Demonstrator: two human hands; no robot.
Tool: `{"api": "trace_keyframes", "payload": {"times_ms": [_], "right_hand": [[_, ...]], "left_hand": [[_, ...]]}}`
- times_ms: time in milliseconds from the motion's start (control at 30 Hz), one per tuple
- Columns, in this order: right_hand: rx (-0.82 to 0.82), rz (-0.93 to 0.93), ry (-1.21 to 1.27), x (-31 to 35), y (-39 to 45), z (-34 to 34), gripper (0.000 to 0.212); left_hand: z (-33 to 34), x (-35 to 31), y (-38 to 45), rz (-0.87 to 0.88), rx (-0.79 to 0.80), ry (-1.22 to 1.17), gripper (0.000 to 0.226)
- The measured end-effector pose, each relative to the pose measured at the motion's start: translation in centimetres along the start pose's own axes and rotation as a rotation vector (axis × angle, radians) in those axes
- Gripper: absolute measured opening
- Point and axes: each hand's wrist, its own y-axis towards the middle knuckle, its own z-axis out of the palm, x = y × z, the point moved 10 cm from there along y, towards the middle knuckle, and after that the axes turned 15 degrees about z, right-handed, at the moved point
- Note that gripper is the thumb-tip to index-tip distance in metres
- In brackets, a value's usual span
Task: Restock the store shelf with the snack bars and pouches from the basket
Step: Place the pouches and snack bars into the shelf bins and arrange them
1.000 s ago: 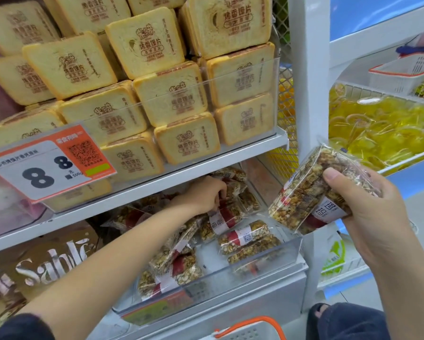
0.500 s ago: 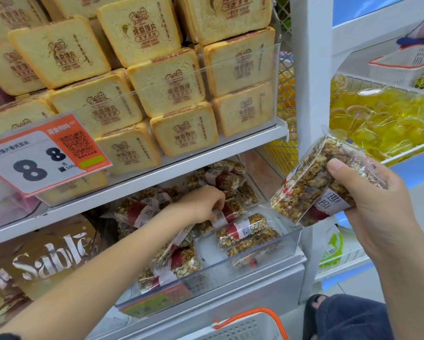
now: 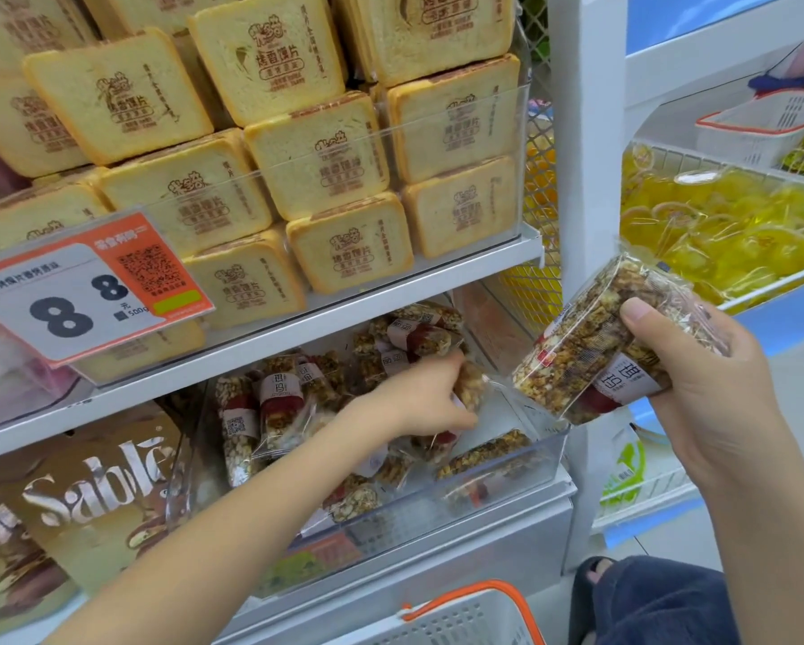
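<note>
Evidently the person is mid-way through stocking the clear bin (image 3: 525,463) on the lower shelf. The right hand (image 3: 716,402) holds a bundle of wrapped snack bars (image 3: 595,346) just outside the bin's right front corner, thumb curled over the top and fingers wrapped beneath; it seems to serve as a waiting supply while the other hand makes room. The left hand (image 3: 430,398) reaches under the upper shelf (image 3: 344,318) into the bin, its fingers closed round a single snack bar (image 3: 470,386) among the bars already lying there, probably to seat it neatly against the back rows so that labels face forward. The white basket (image 3: 465,616) with its orange handle sits below, at the bottom edge of the view.

Compared with half a second ago, the left hand has drawn slightly toward the bin's front and right, and the bar in its grip now shows clearly beyond the fingertips. The right hand's bundle has hardly shifted. Toast-slice packets (image 3: 325,165) fill the shelf above.
</note>
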Motion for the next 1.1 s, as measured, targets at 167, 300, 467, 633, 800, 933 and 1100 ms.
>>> {"api": "trace_keyframes", "payload": {"times_ms": [167,300,467,633,800,933,1100], "right_hand": [[-0.018,0.025,-0.01,-0.3,0.1,-0.1,0.061],[-0.005,0.033,-0.011,-0.5,0.0,0.2,0.054],[-0.007,0.036,-0.026,-0.5,0.0,-0.1,0.056],[-0.009,0.025,-0.026,-0.4,0.1,-0.5,0.052],[-0.004,0.017,-0.025,-0.3,0.3,-0.7,0.044],[0.006,0.012,-0.023,-0.3,0.3,-0.5,0.043],[-0.02,0.018,-0.037,-0.2,0.3,-0.8,0.057]], "left_hand": [[-1.3,3.0,-1.7,-0.25,-0.074,-0.135,0.087],[-0.9,3.6,-0.8,-0.182,-0.089,0.023,0.047],[0.8,0.0,-0.6,0.394,0.2,0.565,0.047],[0.6,0.9,-0.4,0.37,0.218,0.479,0.032],[0.8,2.7,-0.9,0.176,0.236,0.34,0.048],[1.0,3.7,-2.1,0.045,0.208,0.135,0.049],[-0.3,4.4,-6.6,-0.114,0.35,0.405,0.072]]}}
